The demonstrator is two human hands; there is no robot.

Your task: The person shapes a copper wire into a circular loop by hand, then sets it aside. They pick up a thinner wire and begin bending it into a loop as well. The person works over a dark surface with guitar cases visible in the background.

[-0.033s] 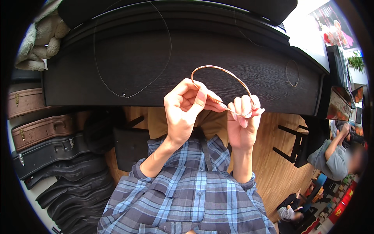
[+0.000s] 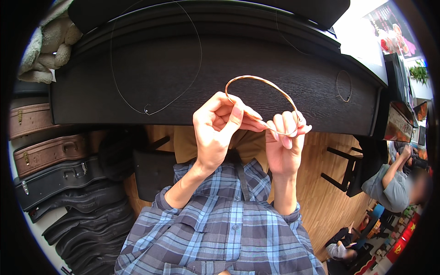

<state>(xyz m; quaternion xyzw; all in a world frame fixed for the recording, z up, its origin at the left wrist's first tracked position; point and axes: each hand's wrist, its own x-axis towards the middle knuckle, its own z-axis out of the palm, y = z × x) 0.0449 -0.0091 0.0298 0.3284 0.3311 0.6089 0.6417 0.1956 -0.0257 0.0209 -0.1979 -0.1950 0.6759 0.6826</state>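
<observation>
A coiled bronze-coloured guitar string (image 2: 250,76) is held up over the front edge of the black tabletop (image 2: 238,50). My left hand (image 2: 213,130) pinches the coil's left side between thumb and fingers. On the opposite side, my right hand (image 2: 285,146) has its fingers curled round the string near where the strands meet. The coil arches above both hands, and its lower part runs from one hand to the other. Fingers hide parts of it.
On the tabletop lie a wide loop of thin string (image 2: 147,110), a smaller loop (image 2: 351,87) and another thin strand (image 2: 288,42). Instrument cases (image 2: 50,153) stack at left, below a plush toy (image 2: 57,36). A black stool (image 2: 341,169) and another person (image 2: 389,185) are at right.
My right hand has shifted very slightly left, and the top of the coil has risen a touch. My left hand stays in place.
</observation>
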